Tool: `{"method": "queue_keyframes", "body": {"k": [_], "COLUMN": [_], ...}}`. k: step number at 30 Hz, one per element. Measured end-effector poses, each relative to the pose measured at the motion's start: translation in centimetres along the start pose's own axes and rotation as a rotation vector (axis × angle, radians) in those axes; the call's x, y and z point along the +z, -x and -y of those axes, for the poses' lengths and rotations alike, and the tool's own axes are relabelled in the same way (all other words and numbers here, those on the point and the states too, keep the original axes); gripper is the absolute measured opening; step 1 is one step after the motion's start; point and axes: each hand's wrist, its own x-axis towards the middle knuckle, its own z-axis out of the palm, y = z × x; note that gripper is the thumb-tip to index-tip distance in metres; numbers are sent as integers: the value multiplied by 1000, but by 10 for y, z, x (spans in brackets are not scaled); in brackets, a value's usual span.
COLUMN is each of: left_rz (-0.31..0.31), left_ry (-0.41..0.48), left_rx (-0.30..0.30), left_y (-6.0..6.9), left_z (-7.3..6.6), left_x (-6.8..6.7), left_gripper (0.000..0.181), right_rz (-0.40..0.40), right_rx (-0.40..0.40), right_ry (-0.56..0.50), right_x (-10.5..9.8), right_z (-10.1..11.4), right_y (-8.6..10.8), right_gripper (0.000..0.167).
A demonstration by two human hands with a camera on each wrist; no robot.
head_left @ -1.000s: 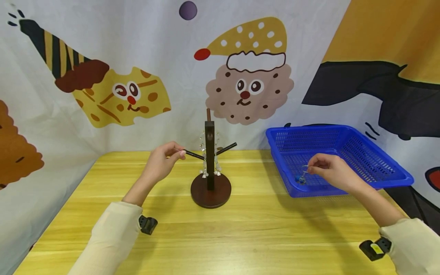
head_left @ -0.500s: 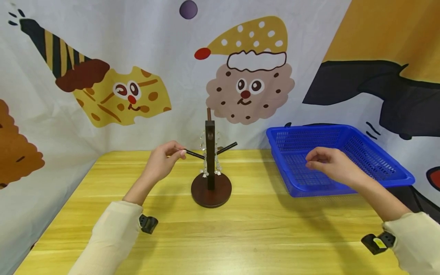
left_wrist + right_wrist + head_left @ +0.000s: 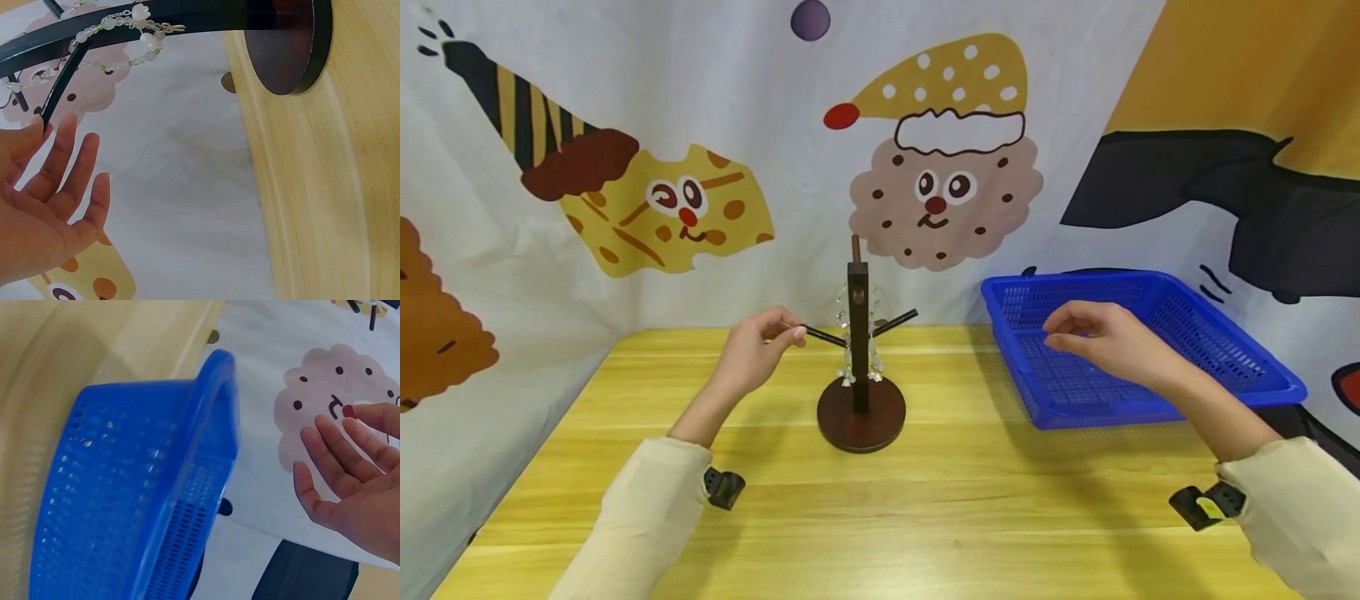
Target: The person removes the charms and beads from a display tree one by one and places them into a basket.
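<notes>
My left hand [image 3: 751, 354] pinches the tip of a thin black peg [image 3: 824, 336] on a dark brown wooden stand [image 3: 859, 350]. In the left wrist view, thumb and index finger meet on that peg while the other fingers spread apart. Clear and white beaded bracelets [image 3: 106, 24] hang on the stand close to its post. Above the blue plastic basket [image 3: 1037, 400], my right hand [image 3: 1108, 342] hovers with loosely bent fingers. Nothing shows in its grasp in the right wrist view. No beaded piece can be seen in the visible part of the basket.
The stand's round base [image 3: 861, 433] rests on a yellow wood-grain table [image 3: 880, 533]. Another black peg [image 3: 895, 322] points right from the post. Behind the table hangs a cloth [image 3: 737, 75] with cartoon prints.
A small beaded piece with blue beads, pinched by the right hand over the basket, is no longer visible. That hand has risen and moved left. The left hand stays on the peg.
</notes>
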Motion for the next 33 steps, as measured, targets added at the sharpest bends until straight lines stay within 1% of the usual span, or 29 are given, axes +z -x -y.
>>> {"method": "queue_keyframes", "body": {"k": [7, 18, 26, 33], "left_rz": [-5, -5, 1, 8], "left_ry": [-2, -4, -2, 0], "left_rx": [7, 14, 10, 8], "left_y": [0, 0, 0, 0], "left_z": [-1, -2, -1, -2], "left_x": [0, 0, 0, 0], "left_gripper": [11, 12, 12, 12], "right_rz": [18, 42, 85, 97], "right_rx": [-64, -117, -162, -199], "right_ry": [-25, -44, -97, -102], "right_x": [3, 15, 28, 43], "right_z": [13, 32, 41, 49], "right_y": [-9, -23, -30, -38], "right_gripper": [14, 11, 12, 14]}}
